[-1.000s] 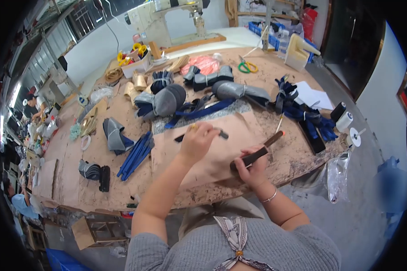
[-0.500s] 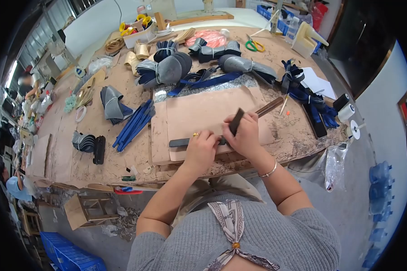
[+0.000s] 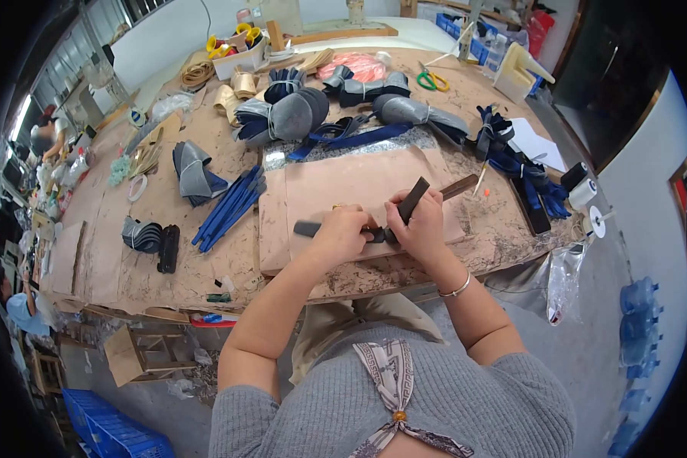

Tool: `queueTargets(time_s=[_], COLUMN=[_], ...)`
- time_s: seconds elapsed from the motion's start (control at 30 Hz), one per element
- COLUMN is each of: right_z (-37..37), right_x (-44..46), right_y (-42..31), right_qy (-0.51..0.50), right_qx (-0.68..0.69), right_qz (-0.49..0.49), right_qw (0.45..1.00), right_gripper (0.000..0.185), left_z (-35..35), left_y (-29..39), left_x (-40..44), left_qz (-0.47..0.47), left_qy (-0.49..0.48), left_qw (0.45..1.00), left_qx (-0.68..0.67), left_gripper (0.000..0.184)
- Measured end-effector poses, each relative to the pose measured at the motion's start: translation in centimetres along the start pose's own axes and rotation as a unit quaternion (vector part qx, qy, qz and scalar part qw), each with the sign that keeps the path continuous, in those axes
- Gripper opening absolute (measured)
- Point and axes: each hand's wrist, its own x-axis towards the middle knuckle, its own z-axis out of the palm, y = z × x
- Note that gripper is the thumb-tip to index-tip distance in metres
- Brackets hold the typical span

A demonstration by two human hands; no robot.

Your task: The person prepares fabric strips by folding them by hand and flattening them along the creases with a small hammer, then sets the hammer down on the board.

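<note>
On a paper-covered board (image 3: 320, 179) lies a dark grey strip (image 3: 307, 229), pinned under the bent fingers of my left hand (image 3: 345, 235). The strip's far end passes out toward the right hand. My right hand (image 3: 420, 227) is wrapped around a flat dark bar-shaped tool (image 3: 414, 198), tilted with its upper end up and to the right. The tool's lower end meets the strip between my hands; the exact contact is hidden by fingers. Just beyond the right hand, a brown wooden stick (image 3: 460, 185) rests on the board's edge.
Bundles of grey and blue strips (image 3: 294, 114) line the back of the board. Blue strips (image 3: 233, 210) and a black brush-like block (image 3: 169, 248) lie to the left. Green-orange scissors (image 3: 433, 80), thread spools (image 3: 583, 194) and a black phone-like slab (image 3: 530, 206) are around the right side.
My left hand has shifted slightly up and right along the strip, its fingers now flatter over it. The dark tool in my right hand has moved right and leans further over.
</note>
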Motion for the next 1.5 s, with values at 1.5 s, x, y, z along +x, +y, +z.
queueTargets(time_s=[1.5], right_z=[1.8], right_x=[2.0], right_y=[1.3], right_qy=[-0.003], right_qx=[-0.034], right_qz=[-0.019], right_qw=[0.999], right_gripper=[0.010], left_z=[2.2], left_y=[-1.8], left_x=[-0.9], left_qz=[0.190], left_qy=[0.148], left_qw=[0.959], left_qx=[0.147], left_gripper=[0.019])
